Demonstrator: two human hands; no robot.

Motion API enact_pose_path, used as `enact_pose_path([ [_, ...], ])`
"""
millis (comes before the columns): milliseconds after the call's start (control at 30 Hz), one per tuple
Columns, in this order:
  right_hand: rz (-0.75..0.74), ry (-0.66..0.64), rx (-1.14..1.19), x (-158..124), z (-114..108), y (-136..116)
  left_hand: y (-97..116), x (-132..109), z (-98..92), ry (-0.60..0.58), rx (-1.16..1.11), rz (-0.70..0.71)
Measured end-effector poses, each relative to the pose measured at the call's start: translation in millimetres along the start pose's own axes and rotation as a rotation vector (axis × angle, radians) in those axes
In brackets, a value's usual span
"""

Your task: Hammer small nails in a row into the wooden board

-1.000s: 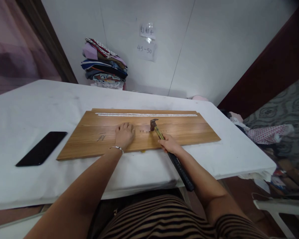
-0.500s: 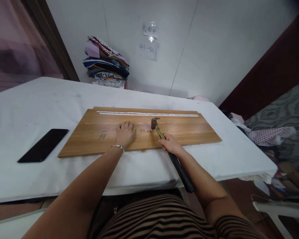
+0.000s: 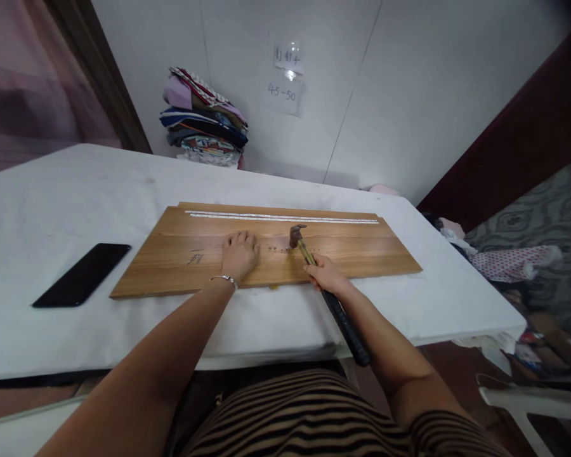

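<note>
My left hand (image 3: pixel 240 255) lies flat on a brown wooden board (image 3: pixel 361 251), fingers stretched out and nothing in it. My right hand (image 3: pixel 327 275) is wrapped round the shaft of a claw hammer (image 3: pixel 309 255), well above its black grip. The rusty hammer head is low over the middle of the board, beside a short row of nails (image 3: pixel 276 249) standing in the wood; whether it touches one I cannot tell. Several loose nails (image 3: pixel 196 258) lie on the board to the left of my left hand. Two white strips (image 3: pixel 276 218) run along the board's far side.
A black phone (image 3: pixel 82 275) lies on the white-covered table (image 3: pixel 137 184) to the left of the board. Folded clothes (image 3: pixel 207 120) are stacked at the back against the wall, where paper notes (image 3: pixel 285 95) hang. A white plastic chair (image 3: pixel 537 403) stands at the right.
Hands and hammer hold nearly the same place over the board. The view has shifted very slightly; nothing was picked up or let go.
</note>
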State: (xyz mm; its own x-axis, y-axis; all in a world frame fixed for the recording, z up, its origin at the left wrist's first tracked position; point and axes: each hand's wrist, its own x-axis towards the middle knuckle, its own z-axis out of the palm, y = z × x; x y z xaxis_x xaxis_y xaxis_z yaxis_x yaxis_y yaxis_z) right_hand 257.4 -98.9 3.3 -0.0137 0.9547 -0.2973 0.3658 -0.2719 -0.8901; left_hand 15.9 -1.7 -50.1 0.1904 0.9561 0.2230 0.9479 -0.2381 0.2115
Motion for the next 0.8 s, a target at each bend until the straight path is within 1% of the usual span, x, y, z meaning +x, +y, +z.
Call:
enact_pose_path([
  [133, -0.003, -0.014, 0.013, -0.1, -0.4, -0.5, 0.4, 0.1, -0.7, -0.018, 0.01, 0.005],
  [267, -0.029, 0.006, 0.023, 0.9, -0.1, -0.2, 0.9, -0.2, -1.6, -0.016, 0.012, 0.006],
  [467, -0.027, -0.02, 0.028, 0.2, 0.7, -1.8, 1.3, -0.7, -2.7, -0.017, 0.03, 0.005],
  [567, -0.024, -0.006, 0.049, 0.4, 1.4, -0.4, 0.2, -0.3, -1.8, -0.008, 0.026, 0.011],
  [700, -0.014, -0.006, 0.03, 0.0, 1.8, 0.3, -2.1, 1.1, -0.6, -0.004, -0.022, 0.008],
  [800, -0.009, -0.024, 0.018, -2.2, -0.2, -0.2, -2.4, 0.6, -1.9, -0.03, -0.1, 0.036],
])
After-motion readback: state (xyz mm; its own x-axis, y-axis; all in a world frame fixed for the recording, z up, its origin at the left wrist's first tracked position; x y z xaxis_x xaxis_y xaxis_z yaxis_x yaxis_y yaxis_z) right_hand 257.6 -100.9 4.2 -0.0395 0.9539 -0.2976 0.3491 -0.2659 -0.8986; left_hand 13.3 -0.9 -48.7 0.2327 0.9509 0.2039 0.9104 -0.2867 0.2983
